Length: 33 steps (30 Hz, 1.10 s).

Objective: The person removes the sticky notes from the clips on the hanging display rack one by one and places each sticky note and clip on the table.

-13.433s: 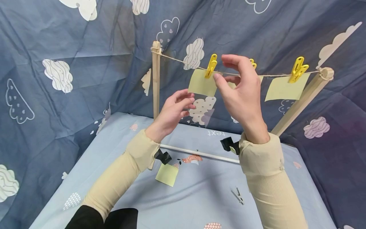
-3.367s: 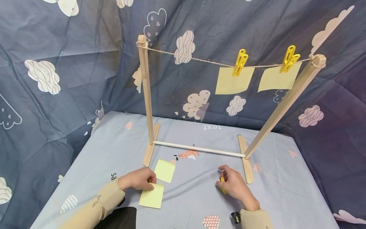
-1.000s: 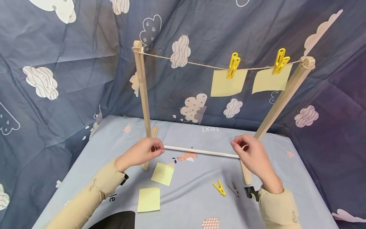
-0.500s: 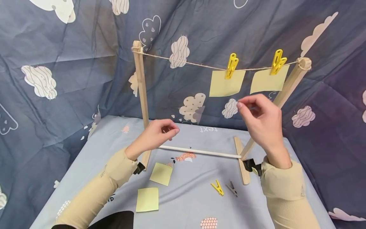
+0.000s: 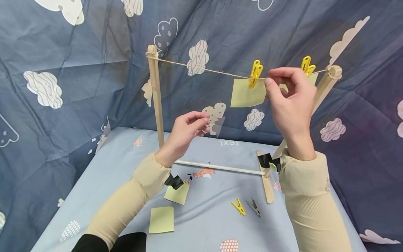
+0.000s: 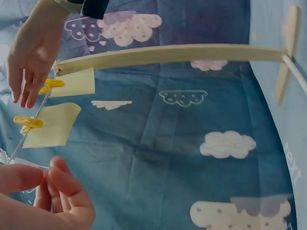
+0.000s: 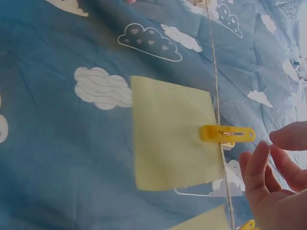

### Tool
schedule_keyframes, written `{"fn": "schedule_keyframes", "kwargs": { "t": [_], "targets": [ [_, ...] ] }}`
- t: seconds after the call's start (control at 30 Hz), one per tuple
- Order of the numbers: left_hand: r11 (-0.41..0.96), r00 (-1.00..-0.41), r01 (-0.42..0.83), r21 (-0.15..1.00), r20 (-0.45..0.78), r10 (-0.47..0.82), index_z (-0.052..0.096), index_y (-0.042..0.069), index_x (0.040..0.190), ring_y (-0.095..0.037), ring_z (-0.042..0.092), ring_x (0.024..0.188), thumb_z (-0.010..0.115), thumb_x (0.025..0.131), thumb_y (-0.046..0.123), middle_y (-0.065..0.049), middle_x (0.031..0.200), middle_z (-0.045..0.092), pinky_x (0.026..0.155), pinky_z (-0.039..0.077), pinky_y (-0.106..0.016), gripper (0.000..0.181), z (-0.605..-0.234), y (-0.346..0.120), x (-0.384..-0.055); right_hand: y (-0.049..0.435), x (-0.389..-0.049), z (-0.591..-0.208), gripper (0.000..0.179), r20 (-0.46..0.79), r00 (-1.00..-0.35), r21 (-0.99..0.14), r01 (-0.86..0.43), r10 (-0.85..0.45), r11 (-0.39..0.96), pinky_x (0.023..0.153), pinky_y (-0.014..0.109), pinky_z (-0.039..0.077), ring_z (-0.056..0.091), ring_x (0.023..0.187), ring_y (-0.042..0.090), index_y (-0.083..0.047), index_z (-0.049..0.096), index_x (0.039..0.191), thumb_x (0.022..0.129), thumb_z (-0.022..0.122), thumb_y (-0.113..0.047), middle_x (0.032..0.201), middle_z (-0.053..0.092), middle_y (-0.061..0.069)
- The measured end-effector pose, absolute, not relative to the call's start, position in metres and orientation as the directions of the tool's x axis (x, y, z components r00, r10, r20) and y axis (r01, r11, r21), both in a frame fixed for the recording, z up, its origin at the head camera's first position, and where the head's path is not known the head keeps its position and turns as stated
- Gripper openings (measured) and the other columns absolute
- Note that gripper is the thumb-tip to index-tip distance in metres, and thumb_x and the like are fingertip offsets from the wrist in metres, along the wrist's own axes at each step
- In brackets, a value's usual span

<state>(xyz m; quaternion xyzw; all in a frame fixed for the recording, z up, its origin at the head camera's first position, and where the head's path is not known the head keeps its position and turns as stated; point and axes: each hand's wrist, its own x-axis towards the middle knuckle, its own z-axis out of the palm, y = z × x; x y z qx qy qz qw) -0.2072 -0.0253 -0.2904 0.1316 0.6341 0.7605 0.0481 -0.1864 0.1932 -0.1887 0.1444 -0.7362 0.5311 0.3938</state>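
Observation:
My right hand (image 5: 291, 101) is raised at the string with thumb and fingers apart, holding nothing. Its fingertips are just right of a yellow clothespin (image 5: 255, 74) that clips a yellow sticky note (image 5: 247, 94) to the string (image 5: 217, 71). In the right wrist view, thumb and fingers are close to that clothespin's (image 7: 228, 133) handle end. A second yellow clothespin (image 5: 306, 65) clips another note, mostly hidden behind this hand in the head view. My left hand (image 5: 185, 134) hovers below the string, left of the hanging note, fingers loosely bent with nothing in them.
The string runs between two wooden posts (image 5: 155, 94) joined low by a white rod (image 5: 220, 167). On the bed-like blue cloth lie two sticky notes (image 5: 161, 219), a yellow clothespin (image 5: 238, 207) and a grey clothespin (image 5: 254, 207). A cloud-print curtain (image 5: 78, 122) hangs behind.
The leftmost of three hanging notes came off the string and was laid on the cloth; its yellow clothespin lies by the grey one. Both hands have since risen toward the string.

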Motion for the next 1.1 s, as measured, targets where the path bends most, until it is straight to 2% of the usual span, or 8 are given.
{"fn": "schedule_keyframes", "kwargs": {
  "t": [0.17,0.47,0.67,0.9,1.1],
  "targets": [
    [-0.242,-0.957,-0.004,0.970,0.066,0.281,0.063,-0.001,0.119,-0.013,0.064,0.081,0.058,0.095,0.009,0.001,0.098,0.065,0.073,0.049,-0.026,0.026,-0.285,-0.010,-0.212,0.187,-0.191,-0.178,0.018,0.721,-0.652,-0.685,-0.623,0.233,0.377,0.072,0.016,0.051,0.064,0.089,0.010,-0.005,0.067,0.105,0.088,0.062,-0.003,0.098,0.062,-0.003],
    [-0.373,-0.939,-0.118,0.920,0.019,0.344,0.056,-0.002,0.128,-0.012,0.065,0.081,0.055,0.096,0.005,-0.004,0.109,0.060,0.069,0.046,-0.020,0.033,-0.270,0.016,-0.220,0.185,-0.195,-0.167,0.027,0.626,-0.763,-0.763,-0.554,0.164,0.333,0.083,0.018,0.053,0.063,0.101,0.016,-0.005,0.061,0.116,0.088,0.062,-0.004,0.111,0.061,0.004],
    [-0.426,-0.930,-0.167,0.889,0.001,0.367,0.053,0.000,0.131,-0.011,0.066,0.079,0.056,0.096,0.004,-0.001,0.101,0.061,0.069,0.047,-0.019,0.036,-0.262,0.032,-0.222,0.184,-0.197,-0.165,0.032,0.565,-0.817,-0.804,-0.517,0.110,0.294,0.080,0.016,0.054,0.061,0.102,0.017,-0.005,0.057,0.120,0.089,0.063,-0.005,0.115,0.059,0.004],
    [-0.463,-0.931,-0.135,0.876,0.048,0.361,0.058,-0.001,0.127,-0.010,0.067,0.079,0.058,0.095,0.005,0.001,0.092,0.061,0.071,0.048,-0.020,0.033,-0.258,0.043,-0.221,0.183,-0.199,-0.165,0.030,0.561,-0.822,-0.808,-0.519,0.094,0.279,0.076,0.016,0.054,0.064,0.101,0.018,-0.006,0.057,0.119,0.090,0.063,-0.008,0.112,0.062,0.004],
    [-0.425,-0.924,-0.042,0.904,0.127,0.361,0.058,0.001,0.124,-0.010,0.068,0.083,0.057,0.095,0.005,-0.009,0.102,0.064,0.074,0.051,-0.022,0.029,-0.258,0.047,-0.221,0.184,-0.199,-0.165,0.028,0.575,-0.813,-0.791,-0.523,0.092,0.318,0.076,0.016,0.054,0.064,0.097,0.018,-0.007,0.057,0.118,0.091,0.063,-0.007,0.107,0.062,0.002]
  ]
}}
